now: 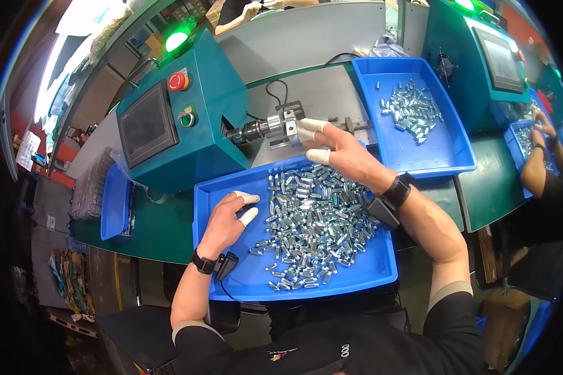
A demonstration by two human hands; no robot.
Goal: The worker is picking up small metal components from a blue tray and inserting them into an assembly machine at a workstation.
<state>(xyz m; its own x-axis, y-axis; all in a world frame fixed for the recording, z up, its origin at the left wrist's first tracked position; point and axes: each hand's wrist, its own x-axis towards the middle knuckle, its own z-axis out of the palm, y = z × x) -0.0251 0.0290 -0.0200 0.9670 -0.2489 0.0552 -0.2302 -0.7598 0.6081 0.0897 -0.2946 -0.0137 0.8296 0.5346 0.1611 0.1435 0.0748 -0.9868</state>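
Left hand [224, 223], fingers parted, above blue tray [375, 264]; right hand [350, 157] at metal fixture [290, 128] — grip not discernible. Chuck [251, 132] left of it — accidental rotation could pinch fingers.

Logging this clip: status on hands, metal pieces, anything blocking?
Right hand at metal fixture, grip unclear. Left hand open over front blue tray; metal pieces heaped there. No visible obstruction.
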